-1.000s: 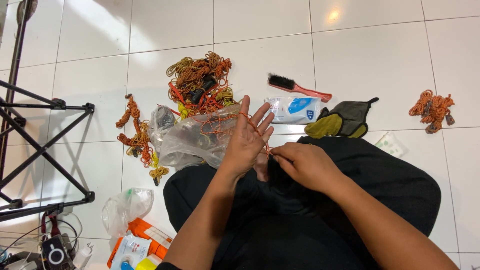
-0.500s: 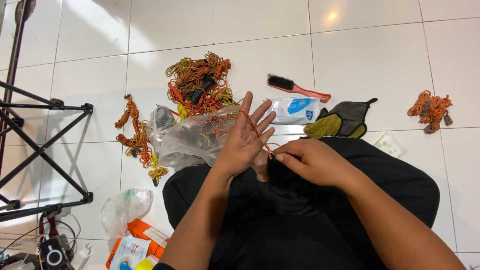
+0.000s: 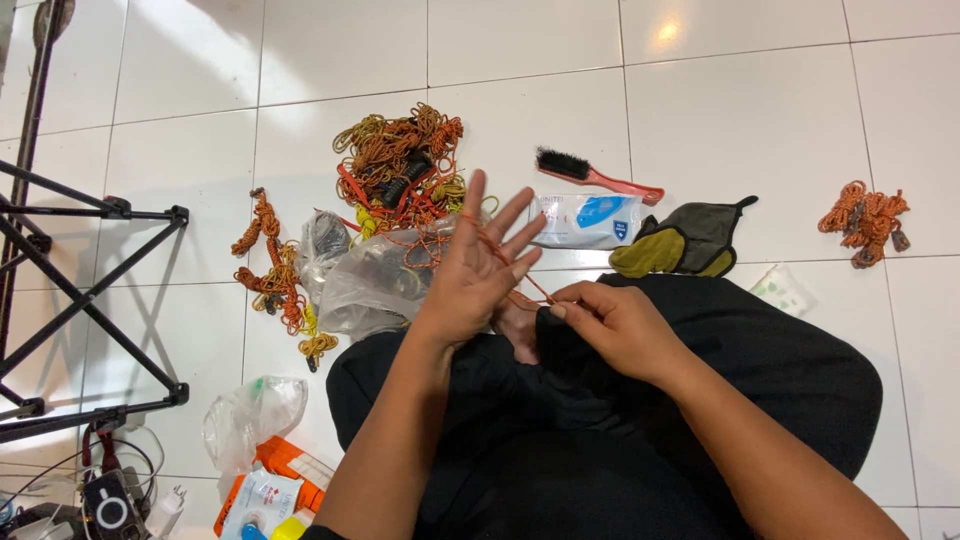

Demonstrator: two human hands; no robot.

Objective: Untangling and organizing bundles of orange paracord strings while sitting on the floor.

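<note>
While the left hand [image 3: 472, 280] is spread flat with an orange cord [image 3: 497, 250] wound across its fingers, the right hand [image 3: 612, 325] pinches the cord's near end, just beside it, above the lap.

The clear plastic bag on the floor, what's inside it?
Through the plastic bag you can see tangled orange cord and something dark. The left hand covers the bag's right end, so what is there stays hidden.
</note>
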